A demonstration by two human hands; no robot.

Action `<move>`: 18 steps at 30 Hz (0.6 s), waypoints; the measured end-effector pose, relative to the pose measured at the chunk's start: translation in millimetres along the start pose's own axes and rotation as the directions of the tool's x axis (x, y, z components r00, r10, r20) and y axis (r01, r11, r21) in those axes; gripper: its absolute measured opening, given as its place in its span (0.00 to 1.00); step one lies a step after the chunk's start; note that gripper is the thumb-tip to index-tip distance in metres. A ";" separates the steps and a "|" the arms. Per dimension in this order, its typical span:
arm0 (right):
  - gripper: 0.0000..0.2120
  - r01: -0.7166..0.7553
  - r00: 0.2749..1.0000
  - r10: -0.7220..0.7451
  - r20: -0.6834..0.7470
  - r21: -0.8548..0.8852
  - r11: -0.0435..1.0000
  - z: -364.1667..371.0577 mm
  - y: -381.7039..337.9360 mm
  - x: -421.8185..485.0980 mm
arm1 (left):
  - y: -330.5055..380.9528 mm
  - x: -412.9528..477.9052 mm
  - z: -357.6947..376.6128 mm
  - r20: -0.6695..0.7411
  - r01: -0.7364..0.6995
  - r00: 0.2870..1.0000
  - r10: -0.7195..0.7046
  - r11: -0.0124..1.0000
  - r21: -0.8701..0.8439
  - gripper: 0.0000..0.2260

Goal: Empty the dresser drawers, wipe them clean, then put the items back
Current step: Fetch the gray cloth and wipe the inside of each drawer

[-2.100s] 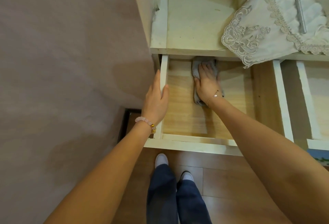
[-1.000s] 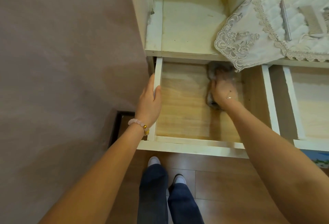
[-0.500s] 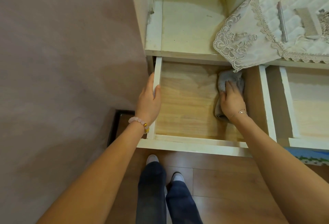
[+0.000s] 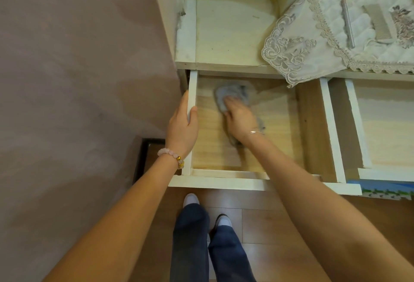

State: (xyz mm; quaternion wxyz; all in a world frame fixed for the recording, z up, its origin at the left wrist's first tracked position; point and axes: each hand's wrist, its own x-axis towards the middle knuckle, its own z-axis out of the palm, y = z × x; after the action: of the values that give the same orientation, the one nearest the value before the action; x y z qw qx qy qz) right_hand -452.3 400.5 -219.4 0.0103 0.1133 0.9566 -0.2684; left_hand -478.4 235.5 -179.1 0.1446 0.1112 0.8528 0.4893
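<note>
A pulled-out wooden drawer (image 4: 280, 125) with white sides stands below the dresser top, and nothing lies in it but a grey cloth (image 4: 230, 93). My right hand (image 4: 239, 118) presses flat on the cloth near the drawer's back left; the cloth and fingers are blurred. My left hand (image 4: 182, 127) grips the drawer's left side wall, thumb inside, fingers outside. A second open drawer (image 4: 385, 129) sits to the right, its bottom bare.
A lace-edged cloth (image 4: 313, 42) hangs over the dresser top with a metal stick (image 4: 348, 22) and a comb (image 4: 378, 24) on it. An open compartment (image 4: 230, 24) lies above the drawer. A wall is at left, wooden floor and my feet below.
My right hand has slid the grey cloth from the drawer's right side across to its back left. My left hand has kept its hold on the left wall.
</note>
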 end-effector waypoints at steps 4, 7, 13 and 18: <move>0.20 0.062 0.997 -0.058 0.056 -0.072 0.996 24.8 -34.2 8.6 | 0.1 0.1 -0.9 -0.019 -0.022 1.000 0.021 1.000 -0.005 0.20; 0.21 0.110 0.988 -0.098 0.116 -0.108 0.988 22.0 -25.6 4.4 | 0.0 -0.2 -1.0 -0.015 -0.017 1.000 0.017 1.000 -0.006 0.20; 0.20 0.129 0.984 -0.120 0.130 -0.062 0.990 7.1 -3.2 -8.9 | -0.7 0.0 -1.1 0.007 -0.010 1.000 0.010 1.000 0.003 0.20; 0.21 -0.024 1.000 0.025 0.004 -0.015 1.000 -41.5 47.1 -34.9 | -3.2 -0.2 0.1 0.016 0.012 1.000 -0.012 1.000 0.010 0.21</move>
State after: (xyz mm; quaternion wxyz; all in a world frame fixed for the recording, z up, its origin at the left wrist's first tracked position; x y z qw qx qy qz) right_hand -406.1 453.6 -205.1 0.0166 0.1243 0.9571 -0.2613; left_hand -478.3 233.9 -181.8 0.1539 0.1106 0.8547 0.4833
